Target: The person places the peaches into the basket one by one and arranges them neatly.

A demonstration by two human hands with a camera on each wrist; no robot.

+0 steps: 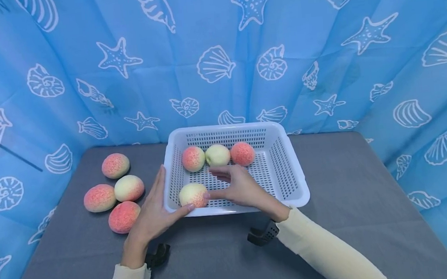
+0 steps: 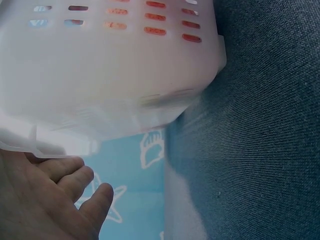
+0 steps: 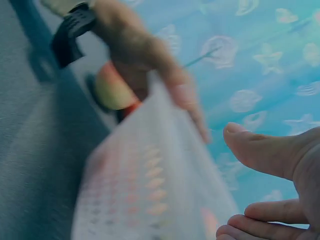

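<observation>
A white plastic basket (image 1: 301, 190) sits on the table with a row of peaches along its back: a red-and-cream one (image 1: 193, 159), a pale one (image 1: 217, 155) and a red one (image 1: 242, 154). Another pale peach with a pink side (image 1: 193, 195) lies in its front left corner. My left hand (image 1: 152, 213) rests at that corner, straight fingers along the outer left wall, thumb at the front rim. Over the basket, my right hand (image 1: 240, 187) has thumb and fingers spread, the thumb tip beside the front peach; whether it touches cannot be told. The right wrist view shows nothing between thumb and fingers.
Left of the basket, several more peaches lie on the grey cloth (image 1: 355, 216): a red-topped one (image 1: 115, 166), a pale one (image 1: 129, 188) and red ones (image 1: 100, 198) close together. A blue curtain (image 1: 220, 100) with shell prints hangs behind and at both sides.
</observation>
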